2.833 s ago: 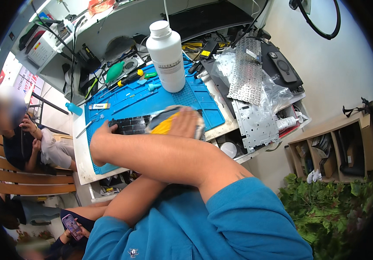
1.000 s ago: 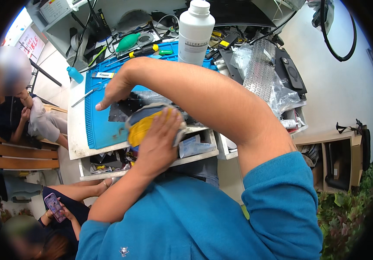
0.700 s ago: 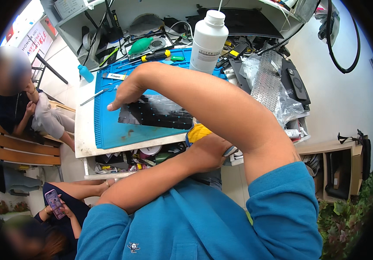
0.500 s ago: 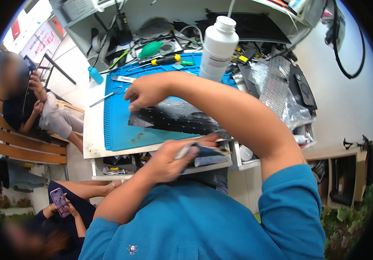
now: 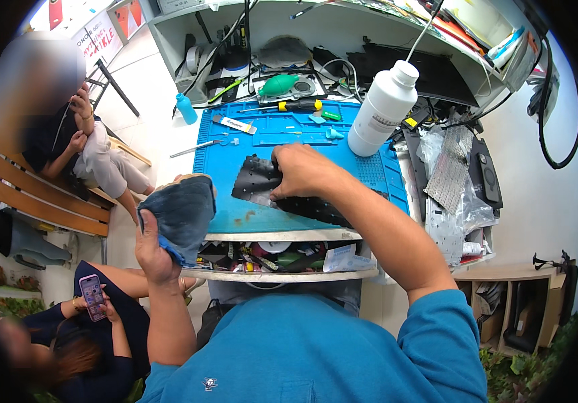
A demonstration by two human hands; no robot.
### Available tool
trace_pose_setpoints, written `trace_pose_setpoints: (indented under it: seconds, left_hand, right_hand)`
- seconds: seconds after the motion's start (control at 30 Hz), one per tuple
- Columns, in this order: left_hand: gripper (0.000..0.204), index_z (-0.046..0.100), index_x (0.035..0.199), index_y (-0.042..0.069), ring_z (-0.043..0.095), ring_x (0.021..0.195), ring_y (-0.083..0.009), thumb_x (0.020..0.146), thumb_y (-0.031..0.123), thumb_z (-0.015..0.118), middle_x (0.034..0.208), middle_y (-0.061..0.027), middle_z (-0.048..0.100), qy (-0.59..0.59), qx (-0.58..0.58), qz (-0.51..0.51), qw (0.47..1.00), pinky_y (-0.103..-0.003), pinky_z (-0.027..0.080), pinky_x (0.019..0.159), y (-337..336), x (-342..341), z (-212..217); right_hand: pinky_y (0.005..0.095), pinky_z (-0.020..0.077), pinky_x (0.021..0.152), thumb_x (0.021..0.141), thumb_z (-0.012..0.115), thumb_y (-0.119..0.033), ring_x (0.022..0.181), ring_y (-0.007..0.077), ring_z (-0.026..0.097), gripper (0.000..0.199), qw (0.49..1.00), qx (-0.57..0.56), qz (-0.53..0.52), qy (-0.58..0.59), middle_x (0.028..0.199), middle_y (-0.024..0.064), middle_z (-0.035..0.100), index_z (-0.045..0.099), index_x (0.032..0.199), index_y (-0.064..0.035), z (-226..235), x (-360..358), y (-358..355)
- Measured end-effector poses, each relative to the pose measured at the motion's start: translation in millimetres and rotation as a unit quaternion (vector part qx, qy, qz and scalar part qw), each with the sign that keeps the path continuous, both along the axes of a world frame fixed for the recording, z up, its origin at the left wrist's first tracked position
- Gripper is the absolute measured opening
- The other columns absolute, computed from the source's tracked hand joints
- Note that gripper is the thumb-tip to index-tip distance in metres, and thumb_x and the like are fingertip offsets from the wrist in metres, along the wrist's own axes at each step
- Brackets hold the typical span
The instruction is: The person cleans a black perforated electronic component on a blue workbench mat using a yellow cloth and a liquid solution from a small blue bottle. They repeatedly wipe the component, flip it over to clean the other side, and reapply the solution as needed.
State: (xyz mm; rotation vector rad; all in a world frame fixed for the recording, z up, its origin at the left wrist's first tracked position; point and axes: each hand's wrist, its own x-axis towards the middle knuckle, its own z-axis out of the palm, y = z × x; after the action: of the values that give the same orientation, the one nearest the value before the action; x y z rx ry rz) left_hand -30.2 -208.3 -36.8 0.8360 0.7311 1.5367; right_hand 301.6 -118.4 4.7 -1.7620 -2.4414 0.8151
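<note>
Black perforated sheet point(image 5: 252, 176) lay on blue mat point(image 5: 225, 154), left end apparently bent up. Right hand point(image 5: 304, 172) pinched it; left hand point(image 5: 154, 258) gripped dark cloth point(image 5: 181, 211) (apart from sheet). Seemingly unfinished: sheet partly raised, not yet off mat.

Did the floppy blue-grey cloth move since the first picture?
Yes. Held in the left hand, the floppy blue-grey cloth has moved left, to the near left corner of the flat blue mat.

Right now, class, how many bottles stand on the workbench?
2: a white bottle on the right part of the blue mat, a small blue bottle left of it. Others may be hidden.
</note>
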Motion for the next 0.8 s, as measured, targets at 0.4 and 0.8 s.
trace_pose_setpoints:
  seconds: [0.4, 0.8]
  left_hand:
    - [0.052, 0.062, 0.144, -0.008, 0.077, 0.12, -0.0346, 0.121, 0.038, 0.053, 0.136, -0.0221, 0.075, -0.003, -0.018, 0.027, 0.999, -0.049, 0.064, 0.104, 11.0, -6.6, -2.9]
    - [0.054, 0.062, 0.144, -0.007, 0.077, 0.12, -0.035, 0.121, 0.04, 0.053, 0.137, -0.0229, 0.074, -0.03, -0.036, 0.031, 0.998, -0.05, 0.064, 0.105, 11.3, -18.1, -10.9]
  right_hand:
    - [0.0495, 0.0521, 0.11, 0.073, 0.099, -0.037, 0.128, 0.0388, 0.059, 0.06, 0.998, 0.063, 0.012, 0.015, 0.128, 0.0179, 0.067, 0.076, 0.12, -0.005, -8.9, 1.7, -3.2]
    - [0.0457, 0.0564, 0.107, 0.075, 0.102, -0.023, 0.129, 0.0391, 0.07, 0.083, 0.992, -0.012, -0.066, 0.108, 0.139, 0.0245, 0.071, 0.062, 0.145, -0.0035, 4.9, -0.8, -9.8]
